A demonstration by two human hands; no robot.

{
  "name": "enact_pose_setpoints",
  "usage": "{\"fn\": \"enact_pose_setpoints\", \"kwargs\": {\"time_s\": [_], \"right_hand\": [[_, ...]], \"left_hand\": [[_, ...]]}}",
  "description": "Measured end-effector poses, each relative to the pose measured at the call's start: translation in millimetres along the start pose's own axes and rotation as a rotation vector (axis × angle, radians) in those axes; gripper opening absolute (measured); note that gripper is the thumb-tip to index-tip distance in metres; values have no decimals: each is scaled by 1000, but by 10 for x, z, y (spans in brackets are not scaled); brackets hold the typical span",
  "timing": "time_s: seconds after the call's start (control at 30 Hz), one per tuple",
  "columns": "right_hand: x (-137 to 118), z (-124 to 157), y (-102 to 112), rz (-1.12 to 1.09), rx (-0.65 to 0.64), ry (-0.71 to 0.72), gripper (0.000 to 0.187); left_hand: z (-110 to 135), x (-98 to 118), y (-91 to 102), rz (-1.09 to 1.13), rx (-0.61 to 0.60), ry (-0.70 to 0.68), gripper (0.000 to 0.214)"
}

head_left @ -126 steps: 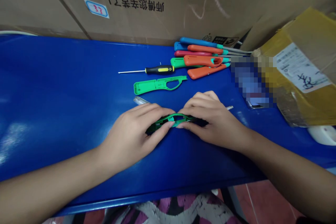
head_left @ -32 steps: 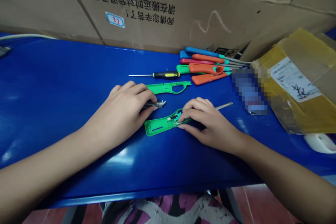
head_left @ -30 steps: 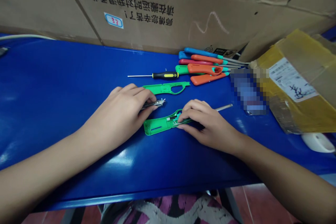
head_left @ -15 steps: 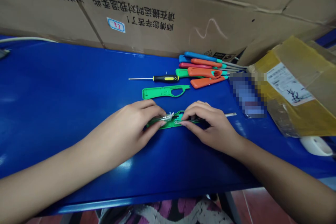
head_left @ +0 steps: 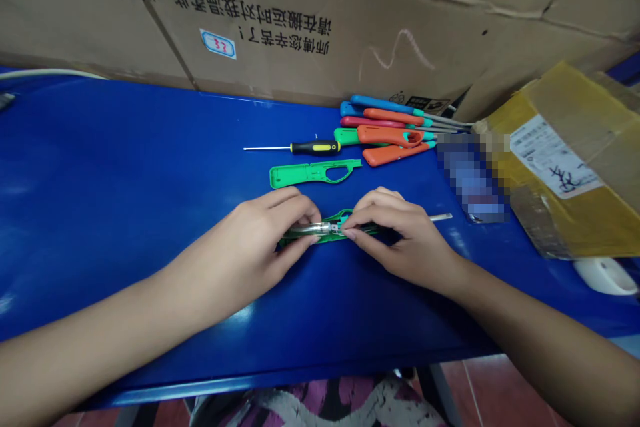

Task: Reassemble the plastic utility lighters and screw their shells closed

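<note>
My left hand [head_left: 263, 227] pinches a clear lighter fuel tank [head_left: 311, 229] between thumb and fingers. The tank lies along the lower green lighter shell half [head_left: 327, 239], its valve end close to the teal part by the trigger opening. Around the other end of that shell my right hand [head_left: 407, 230] is closed, thumb and fingertips at the small inner parts; what exactly they grip is partly hidden. A metal lighter tube [head_left: 442, 216] sticks out to the right beyond the right hand. Farther back lies the matching green shell half [head_left: 287, 176], hollow side up.
A black and yellow screwdriver [head_left: 315, 147] lies behind the loose shell half. Several coloured lighters [head_left: 390, 137] are heaped before a large cardboard box [head_left: 280, 67]. On the right are a blurred-out phone-like object [head_left: 473, 180], a yellow-taped carton [head_left: 545, 213] and a white mouse [head_left: 605, 276].
The fuel tank has come down from a tilted position to lie flatter in the shell, its valve end nearer the teal part. My right hand has barely moved.
</note>
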State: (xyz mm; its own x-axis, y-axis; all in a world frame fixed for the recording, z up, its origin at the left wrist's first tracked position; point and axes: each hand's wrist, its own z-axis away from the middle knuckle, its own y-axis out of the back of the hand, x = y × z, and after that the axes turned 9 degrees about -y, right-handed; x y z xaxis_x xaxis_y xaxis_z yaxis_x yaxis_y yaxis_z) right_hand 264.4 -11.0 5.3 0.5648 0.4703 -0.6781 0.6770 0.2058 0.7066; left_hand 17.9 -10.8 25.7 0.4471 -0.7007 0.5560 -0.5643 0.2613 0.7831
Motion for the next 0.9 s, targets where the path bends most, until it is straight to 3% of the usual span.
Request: {"fn": "enact_pose_setpoints", "kwargs": {"time_s": [0.13, 0.5, 0.9], "right_hand": [[-6, -3, 7, 9, -9, -4, 5], [-16, -2, 19, 36, -10, -8, 5], [-22, 14, 26, 28, 2, 2, 5]], "left_hand": [[7, -1, -9, -13, 26, -38, 7], [-11, 115, -8, -45, -54, -34, 27], [41, 2, -95, -147, -92, -136, 29]]}}
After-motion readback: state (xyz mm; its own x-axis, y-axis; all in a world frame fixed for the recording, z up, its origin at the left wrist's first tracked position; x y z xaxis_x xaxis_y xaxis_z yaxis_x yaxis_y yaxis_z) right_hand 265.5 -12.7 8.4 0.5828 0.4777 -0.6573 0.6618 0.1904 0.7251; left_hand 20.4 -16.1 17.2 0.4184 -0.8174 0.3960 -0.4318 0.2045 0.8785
